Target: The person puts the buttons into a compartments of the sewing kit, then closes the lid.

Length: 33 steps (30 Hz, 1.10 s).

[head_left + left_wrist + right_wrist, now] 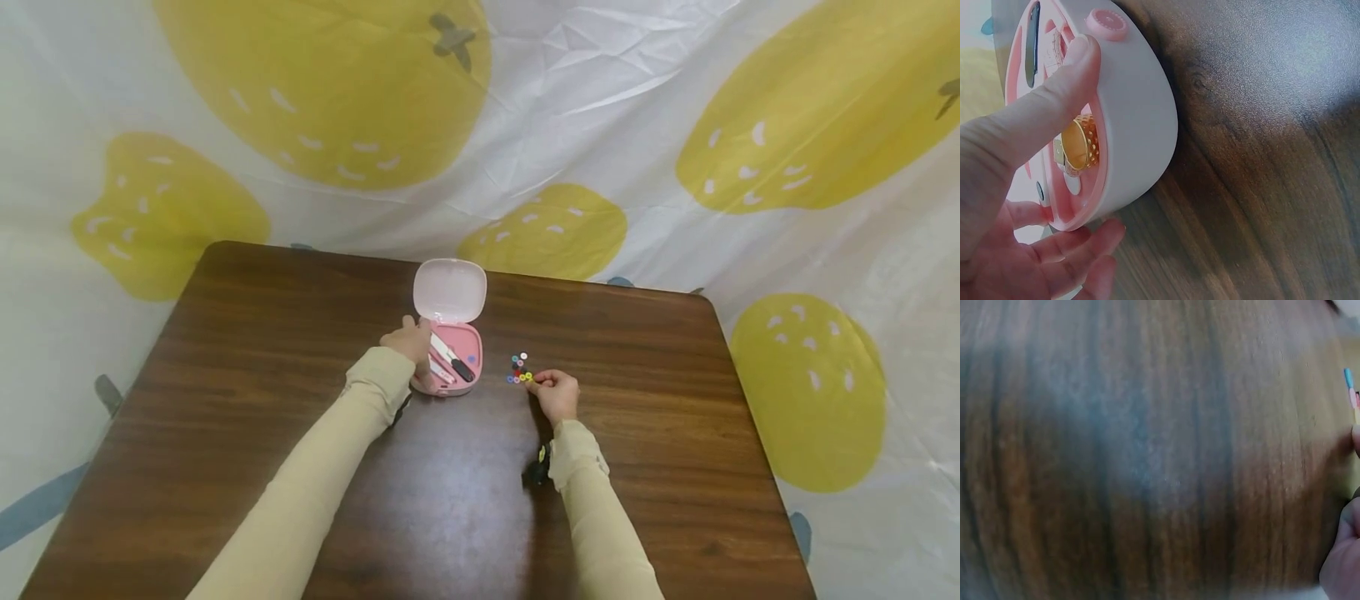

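A pink-and-white sewing kit box [479, 360] stands with its lid raised. My left hand [407, 340] grips its left side, thumb over the rim and fingers around the end in the left wrist view. Inside lie a black-and-white tool [459, 367] and a gold thimble [1089, 142]. Right of the box, my right hand [557, 395] pinches at a yellow button [529, 377] on the edge of a small group of coloured buttons [516, 361]. Only part of the right hand shows in the right wrist view, at the right edge.
The box's pale lid [450, 290] leans back near the far edge of the dark wooden table [637, 350]. A white cloth with yellow fruit prints [540, 108] hangs behind and around the table.
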Tool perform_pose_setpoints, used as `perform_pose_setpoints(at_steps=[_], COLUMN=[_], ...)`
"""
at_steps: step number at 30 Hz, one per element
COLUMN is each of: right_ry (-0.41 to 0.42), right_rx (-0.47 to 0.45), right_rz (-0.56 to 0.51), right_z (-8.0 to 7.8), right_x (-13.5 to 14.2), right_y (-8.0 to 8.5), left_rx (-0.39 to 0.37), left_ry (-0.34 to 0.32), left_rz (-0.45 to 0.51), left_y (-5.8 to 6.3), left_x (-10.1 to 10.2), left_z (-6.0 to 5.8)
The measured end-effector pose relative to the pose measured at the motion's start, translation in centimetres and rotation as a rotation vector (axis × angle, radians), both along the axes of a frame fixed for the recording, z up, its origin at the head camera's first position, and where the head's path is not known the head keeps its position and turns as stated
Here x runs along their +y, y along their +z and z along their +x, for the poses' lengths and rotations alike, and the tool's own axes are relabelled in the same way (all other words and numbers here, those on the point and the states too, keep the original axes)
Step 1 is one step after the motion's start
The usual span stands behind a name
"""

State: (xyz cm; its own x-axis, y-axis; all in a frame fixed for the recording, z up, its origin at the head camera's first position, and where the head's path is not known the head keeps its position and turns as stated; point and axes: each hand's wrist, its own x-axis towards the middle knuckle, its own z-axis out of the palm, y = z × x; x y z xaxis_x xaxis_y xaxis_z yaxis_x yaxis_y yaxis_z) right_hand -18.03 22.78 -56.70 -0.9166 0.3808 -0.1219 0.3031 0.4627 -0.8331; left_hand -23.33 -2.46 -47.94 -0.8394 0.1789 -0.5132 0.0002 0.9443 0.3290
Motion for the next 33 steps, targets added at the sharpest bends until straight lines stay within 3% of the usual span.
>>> perform_pose_setpoints(at_steps=[6,17,27,33], right_ry=[0.011,0.032,0.059,0.067], right_rx=[0.055,0.138,0.178,0.156], right_rz=[-0.07,-0.068,-0.119,-0.149], right_z=[0.17,0.42,0.4,0.42], right_x=[0.04,0.1,0.46,0.53], right_y=[-0.07,-0.65,-0.59,-0.35], left_rx=[0.04,0.03,0.064,0.05], left_ry=[0.002,0.022,0.004,0.015], left_rz=[0.02,0.057,0.052,0.043], left_y=[0.14,0.11,0.13,-0.3], left_x=[-0.03,-0.36,-0.29,-0.44], left_z=[0.13,0.51,0.56,0.31])
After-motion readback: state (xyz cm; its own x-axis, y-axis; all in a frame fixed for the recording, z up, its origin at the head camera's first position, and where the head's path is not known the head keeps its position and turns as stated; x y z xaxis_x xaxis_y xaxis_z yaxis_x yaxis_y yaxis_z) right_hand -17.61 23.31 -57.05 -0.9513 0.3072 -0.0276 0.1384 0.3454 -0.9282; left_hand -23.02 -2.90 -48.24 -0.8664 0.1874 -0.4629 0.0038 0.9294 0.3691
